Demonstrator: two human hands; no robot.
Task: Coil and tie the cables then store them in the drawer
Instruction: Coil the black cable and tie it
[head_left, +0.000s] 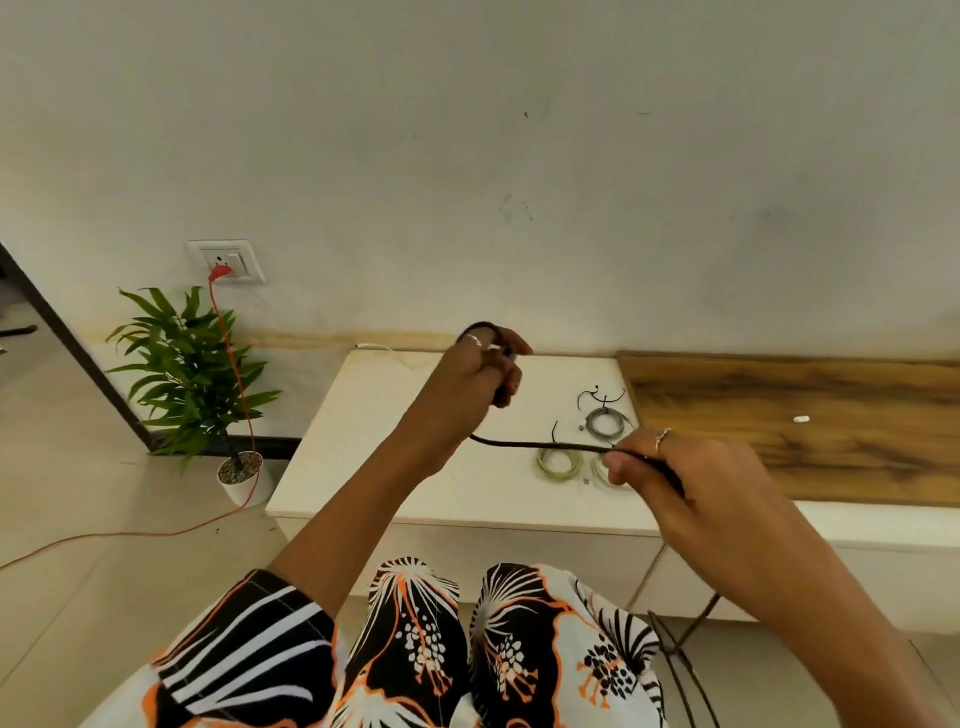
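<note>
A low white cabinet (415, 467) is seen from above, set against a pale wall (519, 156), with a wooden top (805, 415) adjoining it on the right. Two bare hands are held up over the cabinet, a black cable (540, 445) stretched between them. The left hand (480, 371) is raised on the far side, its fingers curled round a small loop of the cable that shows above the knuckles; a ring is worn on one finger. The right hand (675, 467) is held nearer and to the right, the cable pinched between thumb and fingertips, the other fingers curled; a ring is worn here too. From the right hand the cable is seen running down past the cabinet front to more loose turns near the floor at the lower right.

On the cabinet top, below the stretched cable, three coiled cables are laid: a grey coil (605, 422) farthest, a greenish coil (560, 462) nearer, and a pale coil (609, 475) partly hidden behind the right hand. Thin black ties (597, 394) are scattered just beyond the grey coil.

To the left, a potted plant (192, 374) is stood on the floor, and an orange cord (234, 364) is plugged into a wall socket (228, 260) and trailed across the floor. A patterned garment (415, 649) fills the near edge
</note>
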